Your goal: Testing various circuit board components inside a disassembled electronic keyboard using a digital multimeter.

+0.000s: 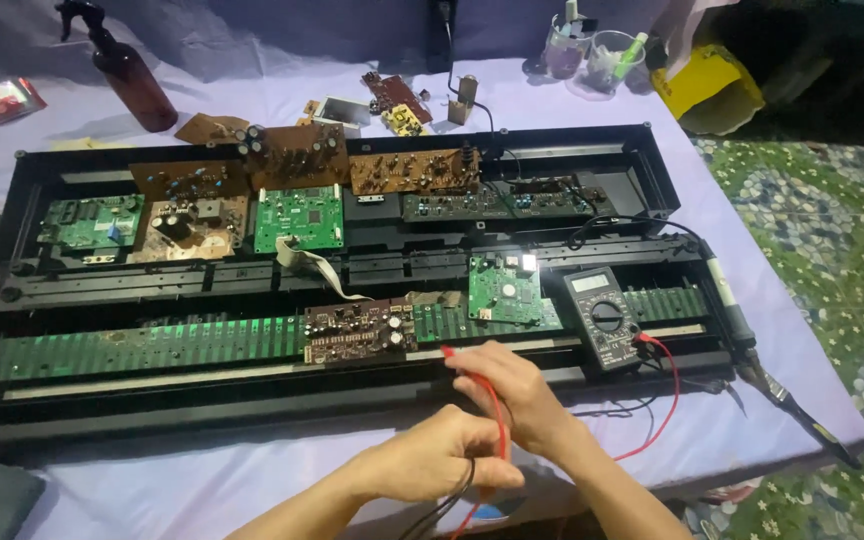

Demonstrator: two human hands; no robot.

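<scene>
My right hand (517,395) is closed on a red meter probe (472,375), whose tip points at the front rail of an opened black keyboard chassis (352,400). Just below it, my left hand (432,462) is closed around a black test lead (447,500), and the red lead runs past its fingers. Both leads go to a dark digital multimeter (602,318) lying on the chassis to the right of my hands. A small dark circuit board (357,332) sits on a long green board strip (152,345) just beyond the probe tip.
Several green and brown circuit boards (297,218) lie along the back of the chassis. A soldering iron (737,325) rests at the right end. A brown spray bottle (132,75) and plastic cups (592,55) stand on the purple cloth (202,490). The table edge is at the right.
</scene>
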